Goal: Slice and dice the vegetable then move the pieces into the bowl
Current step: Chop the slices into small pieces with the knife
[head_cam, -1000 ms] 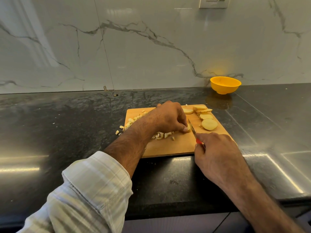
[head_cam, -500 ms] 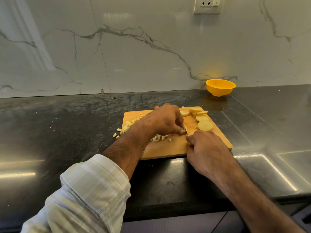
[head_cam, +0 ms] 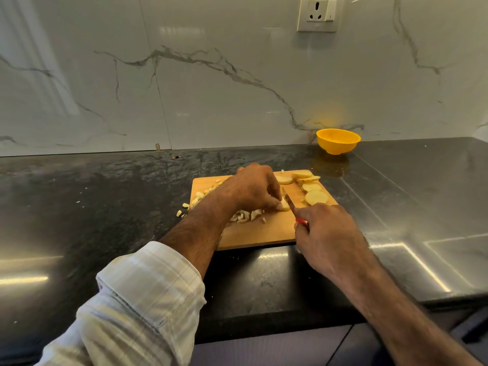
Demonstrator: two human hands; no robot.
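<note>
A wooden cutting board (head_cam: 266, 235) lies on the dark counter. My left hand (head_cam: 250, 190) pinches a pale vegetable piece (head_cam: 284, 206) against the board. My right hand (head_cam: 327, 233) grips a red-handled knife (head_cam: 290, 204), its blade just right of that piece. Round slices (head_cam: 315, 197) lie at the board's far right corner. Diced bits (head_cam: 245, 215) sit under and left of my left hand, a few off the board's left edge. The yellow bowl (head_cam: 338, 141) stands at the back by the wall.
The black stone counter (head_cam: 105, 207) runs left and right of the board, and its front edge is near my arms. A marble wall with a power socket (head_cam: 318, 13) rises behind. A steel surface (head_cam: 427, 207) adjoins on the right.
My right hand has drawn back to the right from the left hand, so the knife blade and red handle show again. The camera tilted, shifting the scene slightly.
</note>
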